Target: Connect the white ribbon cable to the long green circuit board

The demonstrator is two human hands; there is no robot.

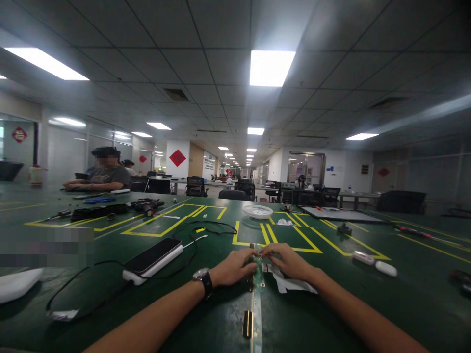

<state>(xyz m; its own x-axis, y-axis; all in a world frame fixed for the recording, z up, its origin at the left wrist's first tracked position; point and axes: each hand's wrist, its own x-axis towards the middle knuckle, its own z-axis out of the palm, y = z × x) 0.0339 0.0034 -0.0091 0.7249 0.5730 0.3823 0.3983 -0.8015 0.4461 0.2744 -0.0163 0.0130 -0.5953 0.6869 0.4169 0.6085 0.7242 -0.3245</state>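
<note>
A narrow green circuit board [260, 280] lies on the table in front of me, with a clear strip running on toward me. My left hand [234, 266] is at its left side, thumb and fingers bent onto the board's far part. From the right, my right hand [289, 260] grips the same far end, its fingertips close to those of the left. The fingers hide the spot they work on. White paper backing [294, 285] lies partly beneath my right hand. Nearer to me, a shiny gold-brown piece [248, 324] sits along the strip.
Left of my hands, a phone [158, 255] rests on a white box with a black cable around it. Beyond are a white basket [257, 211] and a dark tool [147, 206]. White cases [385, 268] lie at right. A person [108, 171] sits at far left.
</note>
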